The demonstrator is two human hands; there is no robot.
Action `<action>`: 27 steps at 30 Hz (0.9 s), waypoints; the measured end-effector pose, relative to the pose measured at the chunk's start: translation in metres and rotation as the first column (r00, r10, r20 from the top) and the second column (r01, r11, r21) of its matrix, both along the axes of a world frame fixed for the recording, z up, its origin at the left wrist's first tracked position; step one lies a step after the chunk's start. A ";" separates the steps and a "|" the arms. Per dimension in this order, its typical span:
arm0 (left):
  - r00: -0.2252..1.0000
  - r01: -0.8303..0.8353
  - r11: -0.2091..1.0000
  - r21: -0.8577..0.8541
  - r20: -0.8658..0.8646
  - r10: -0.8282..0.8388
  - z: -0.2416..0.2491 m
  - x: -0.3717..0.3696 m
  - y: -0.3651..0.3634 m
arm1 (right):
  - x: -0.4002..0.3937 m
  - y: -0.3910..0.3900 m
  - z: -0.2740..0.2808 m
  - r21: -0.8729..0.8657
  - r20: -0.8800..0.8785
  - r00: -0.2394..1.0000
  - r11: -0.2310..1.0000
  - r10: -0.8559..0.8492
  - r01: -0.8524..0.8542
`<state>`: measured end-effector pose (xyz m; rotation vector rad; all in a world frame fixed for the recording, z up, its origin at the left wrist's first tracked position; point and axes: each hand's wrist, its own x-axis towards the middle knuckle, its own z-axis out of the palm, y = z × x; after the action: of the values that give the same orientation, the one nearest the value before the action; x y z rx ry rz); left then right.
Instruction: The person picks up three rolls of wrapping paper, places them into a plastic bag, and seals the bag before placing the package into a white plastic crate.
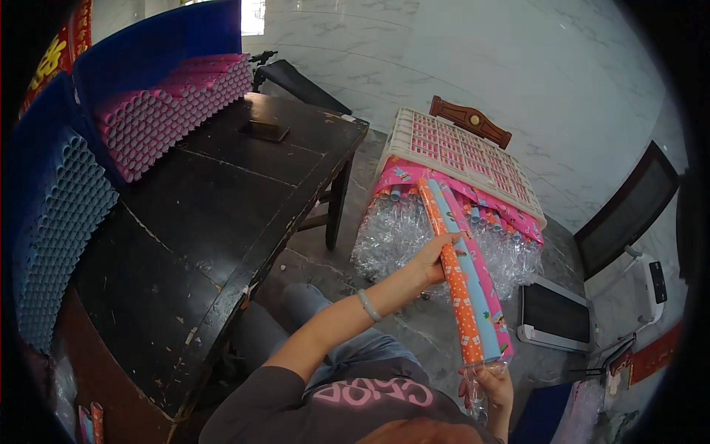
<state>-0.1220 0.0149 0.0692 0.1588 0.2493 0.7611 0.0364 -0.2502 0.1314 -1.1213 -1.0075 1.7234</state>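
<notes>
A bundle of three wrapping paper rolls, orange, light blue and pink, slants across the space in front of me. My left hand (436, 259), with a pale bangle at its wrist, is closed around the orange roll's (455, 296) side of the bundle near its middle. Beside it lie the blue roll (473, 292) and the pink roll (494, 303). At the near end, my right hand (492, 385) is closed on a clear plastic sleeve (484, 365) that hangs past the roll ends. Some of its fingers are behind the plastic.
A worn black table (222, 200) stands left, bearing stacked pink rolls (159, 122) and blue rolls (66, 222) against blue dividers (163, 52). Ahead, a white plastic crate (466, 159) sits over pink paper and plastic-wrapped rolls (399, 229). A dark flat-topped device (555, 314) lies right.
</notes>
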 end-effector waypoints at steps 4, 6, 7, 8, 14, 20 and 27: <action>0.992 -0.122 0.993 0.009 0.037 0.121 -0.008 -0.007 -0.016 | -0.003 0.002 0.001 -0.010 0.000 0.998 0.998 0.062 -0.062; 0.988 -0.157 0.988 -0.016 0.000 0.157 -0.008 -0.021 -0.023 | 0.002 0.000 -0.006 0.146 0.080 0.995 0.986 0.066 -0.077; 0.980 -0.198 0.979 -0.042 -0.036 0.197 -0.003 -0.030 -0.030 | 0.011 0.003 -0.011 0.136 0.016 0.991 0.981 0.136 -0.137; 0.975 -0.216 0.975 -0.055 -0.065 0.212 0.004 -0.038 -0.034 | 0.013 0.007 -0.017 0.128 0.015 0.991 0.983 0.134 -0.135; 0.966 -0.259 0.959 -0.113 -0.034 0.256 -0.028 -0.040 -0.020 | 0.008 0.023 -0.015 0.077 0.007 0.998 0.995 0.065 -0.065; 0.973 -0.228 0.971 -0.075 0.000 0.229 -0.011 -0.033 -0.008 | 0.013 0.032 -0.007 0.056 -0.009 0.999 0.998 0.036 -0.035; 0.980 -0.197 0.979 -0.061 -0.028 0.195 -0.008 -0.020 0.001 | 0.003 0.033 -0.002 0.075 0.076 0.982 0.981 0.171 -0.177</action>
<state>-0.1418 0.0160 0.0609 0.0827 0.3126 0.9466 0.0397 -0.2172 0.1297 -1.0734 -1.2403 1.7728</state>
